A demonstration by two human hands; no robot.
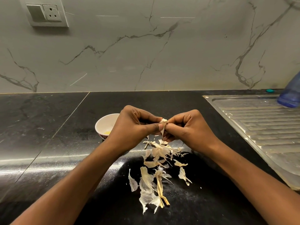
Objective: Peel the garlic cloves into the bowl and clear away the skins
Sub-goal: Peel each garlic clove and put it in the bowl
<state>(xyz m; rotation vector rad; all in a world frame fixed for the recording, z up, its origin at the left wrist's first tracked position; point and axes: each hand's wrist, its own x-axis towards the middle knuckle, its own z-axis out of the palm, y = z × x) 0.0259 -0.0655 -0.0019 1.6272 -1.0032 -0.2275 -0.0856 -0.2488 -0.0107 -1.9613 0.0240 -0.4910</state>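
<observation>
While the clove is held just right of the bowl, pinched by curled fingers of left hand and right hand, skins lie on the table right of and nearer than it; the sink edge runs far right.

A partly skinned garlic clove is above scattered papery skins (white bowl upright, leftward).

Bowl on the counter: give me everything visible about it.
The bowl is small, round, white inside, seemingly ceramic, with a dark patterned outside near its base. It stands upright on the black counter. The left hand hides its right side; contact cannot be told. Something pale yellow lies at the bottom.
</observation>
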